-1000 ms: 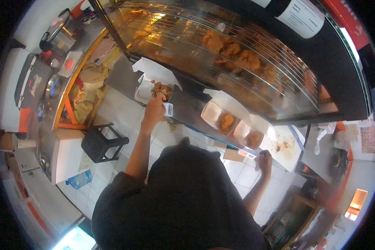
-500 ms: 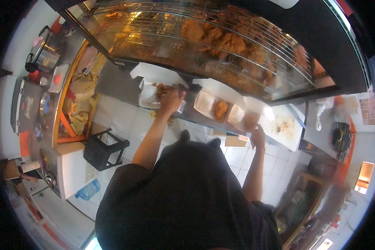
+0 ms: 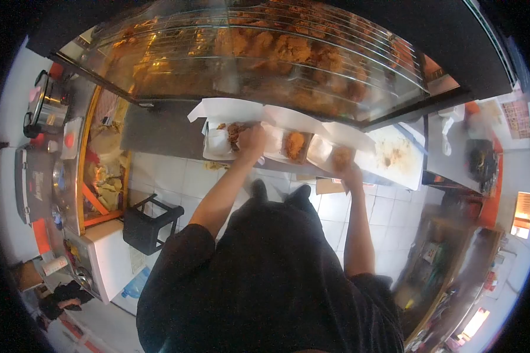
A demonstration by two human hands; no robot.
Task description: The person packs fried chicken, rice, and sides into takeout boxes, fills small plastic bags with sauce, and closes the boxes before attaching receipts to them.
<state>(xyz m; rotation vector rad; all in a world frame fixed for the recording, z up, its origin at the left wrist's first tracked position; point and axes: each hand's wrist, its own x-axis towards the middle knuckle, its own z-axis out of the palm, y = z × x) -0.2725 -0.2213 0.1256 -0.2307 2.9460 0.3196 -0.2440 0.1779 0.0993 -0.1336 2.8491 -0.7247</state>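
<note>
At ten o'clock, a lidded pot is being seen at the far left edge, with a wood-framed cabinet standing below it at nine o'clock and a black stool at eight. Nearer the middle, a grey counter is being lined with open white cartons. The left carton is lying between ten and eleven o'clock, and a rounded white portion is being kept beside brown pieces inside it. Its right side is being partly covered by the left hand, whose fingers are being hidden, so whether anything is being grasped cannot be told. At twelve o'clock, fried food is being displayed behind the glass case. The middle carton, holding a golden fried piece, is being placed at one o'clock. Toward two o'clock, the right carton is being touched at its near right corner by the right hand, beside a brown piece; whether the corner is being clasped cannot be told. Toward three o'clock, a white board is being marked by brown crumbs.
</note>
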